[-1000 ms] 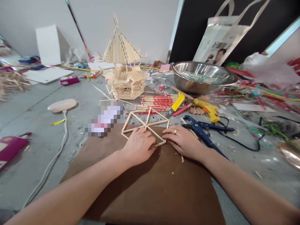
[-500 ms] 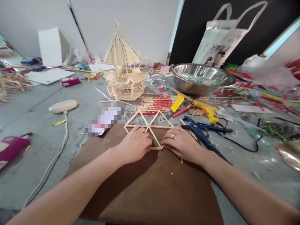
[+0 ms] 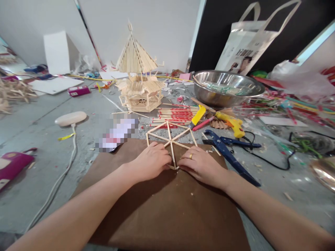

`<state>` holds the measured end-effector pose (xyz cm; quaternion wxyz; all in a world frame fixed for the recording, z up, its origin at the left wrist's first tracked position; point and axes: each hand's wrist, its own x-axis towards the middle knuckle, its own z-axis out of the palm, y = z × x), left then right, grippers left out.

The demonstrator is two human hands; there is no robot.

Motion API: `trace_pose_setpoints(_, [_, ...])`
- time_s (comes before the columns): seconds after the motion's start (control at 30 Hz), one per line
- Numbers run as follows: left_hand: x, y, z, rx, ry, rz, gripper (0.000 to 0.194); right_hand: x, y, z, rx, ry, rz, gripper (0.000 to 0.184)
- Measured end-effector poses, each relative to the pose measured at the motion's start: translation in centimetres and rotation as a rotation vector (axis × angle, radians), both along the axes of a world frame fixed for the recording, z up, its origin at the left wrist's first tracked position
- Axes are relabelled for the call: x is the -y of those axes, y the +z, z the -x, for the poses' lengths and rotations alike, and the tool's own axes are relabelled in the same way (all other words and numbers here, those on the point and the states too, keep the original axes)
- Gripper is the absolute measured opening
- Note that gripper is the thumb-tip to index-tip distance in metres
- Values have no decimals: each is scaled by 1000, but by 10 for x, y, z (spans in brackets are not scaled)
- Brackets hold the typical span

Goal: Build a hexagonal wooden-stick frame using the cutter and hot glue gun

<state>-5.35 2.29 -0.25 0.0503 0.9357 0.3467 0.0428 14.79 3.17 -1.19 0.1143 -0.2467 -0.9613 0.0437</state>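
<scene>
Between my hands is a hexagonal frame [image 3: 171,141] of thin wooden sticks, with spokes meeting at its middle. Its near part is over a brown board [image 3: 167,212]. My left hand [image 3: 153,161] grips the near left side of the frame with curled fingers. On the near right side, my right hand [image 3: 200,163], with a ring on one finger, closes on the frame too. Both hands' fingertips are partly hidden. Just beyond the frame lie red-marked sticks [image 3: 176,115] in a row. A yellow-handled cutter [image 3: 198,115] rests to the right of them.
A stick-built pavilion [image 3: 140,66] stands at the back. Right of it sits a steel basin [image 3: 225,97]. Blue cutting pliers [image 3: 227,153] and a yellow glue gun [image 3: 232,123] lie at the right. At the left are a white corded device [image 3: 70,119] and a purple box [image 3: 15,167].
The stick frame has turned between my hands, so one corner now points away from me and another toward me. My hands have shifted slightly with it.
</scene>
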Motion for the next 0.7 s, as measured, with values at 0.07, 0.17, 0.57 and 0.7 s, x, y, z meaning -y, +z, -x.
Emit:
trace_pose_setpoints(0.07, [-1, 0, 1, 3, -15, -7, 18, 0, -1, 0, -9, -11, 3, 19])
trace_pose_setpoints(0.17, [-3, 0, 2, 13, -48, -16, 19, -2, -2, -2, -22, -15, 16, 20])
trace_pose_setpoints(0.57, [-11, 3, 9, -7, -77, -14, 21, -16, 2, -20, -36, -215, 9, 20])
trace_pose_setpoints(0.7, [-14, 1, 11, 2, -85, -22, 20, -20, -1, -23, 22, -232, 17, 23])
